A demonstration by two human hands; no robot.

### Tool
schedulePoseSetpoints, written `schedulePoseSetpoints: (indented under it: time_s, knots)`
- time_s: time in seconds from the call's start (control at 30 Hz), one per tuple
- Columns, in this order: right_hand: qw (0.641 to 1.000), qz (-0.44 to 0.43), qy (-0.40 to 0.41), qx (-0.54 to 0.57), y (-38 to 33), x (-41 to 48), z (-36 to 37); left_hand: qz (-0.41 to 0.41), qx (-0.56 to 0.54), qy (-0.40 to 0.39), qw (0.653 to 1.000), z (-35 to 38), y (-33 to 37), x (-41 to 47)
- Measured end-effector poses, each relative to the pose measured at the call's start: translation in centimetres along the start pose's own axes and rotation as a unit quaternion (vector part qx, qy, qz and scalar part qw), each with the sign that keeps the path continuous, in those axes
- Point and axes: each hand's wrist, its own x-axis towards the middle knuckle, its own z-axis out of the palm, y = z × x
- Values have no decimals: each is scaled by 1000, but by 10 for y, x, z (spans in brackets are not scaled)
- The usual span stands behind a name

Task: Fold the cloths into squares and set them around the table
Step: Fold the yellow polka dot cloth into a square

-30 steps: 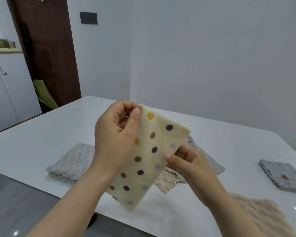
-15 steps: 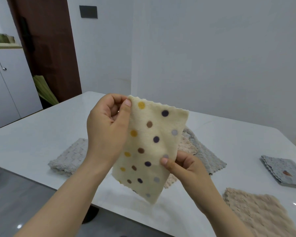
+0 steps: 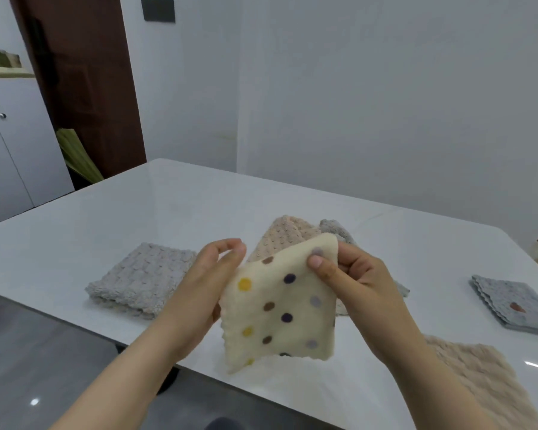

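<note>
A cream cloth with coloured dots (image 3: 280, 308) hangs folded above the near edge of the white table (image 3: 168, 212). My left hand (image 3: 208, 280) pinches its upper left edge and my right hand (image 3: 348, 277) pinches its upper right corner, thumb on the front. A folded grey knobbly cloth (image 3: 140, 277) lies on the table to the left. Behind the dotted cloth lie a loose beige cloth (image 3: 289, 231) and a grey one (image 3: 336, 231), partly hidden. A folded blue-grey cloth (image 3: 516, 302) sits at the right, and a beige cloth (image 3: 485, 373) lies near my right forearm.
A white cabinet (image 3: 13, 150) and a dark brown door (image 3: 84, 88) stand at the far left, with a green bundle (image 3: 78, 153) leaning between them. White walls close in behind the table. Grey floor shows below the table's near edge.
The dotted cloth went from a long hanging strip to a shorter, squarer fold. My right hand rose from its lower edge to the top right corner, and both hands dropped lower.
</note>
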Motion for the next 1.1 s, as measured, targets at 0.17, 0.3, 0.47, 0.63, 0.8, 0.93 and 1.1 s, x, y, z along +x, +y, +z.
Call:
schedulePoseSetpoints:
  time_s: [0.17,0.3,0.47,0.63,0.8,0.93,1.1]
  knots:
    - [1000,15,-3,-27,-1,1,-5,48,-23,28,998,5,-11,-9]
    - [998,49,-8,-50,1,2,-12,87,-8,81,993,4,-10,-10]
    - [988,42,12,-147,9,3,-18,118,18,127,985,3,-12,-5]
    - [989,72,39,-119,11,11,-22,129,35,160,978,3,-6,3]
    - [994,63,56,-72,8,9,-15,148,38,173,973,3,0,5]
    - [990,66,77,-100,14,-9,-11,142,61,156,976,0,-12,-12]
    - [974,162,29,-158,59,-54,0,32,92,157,983,-15,-77,-45]
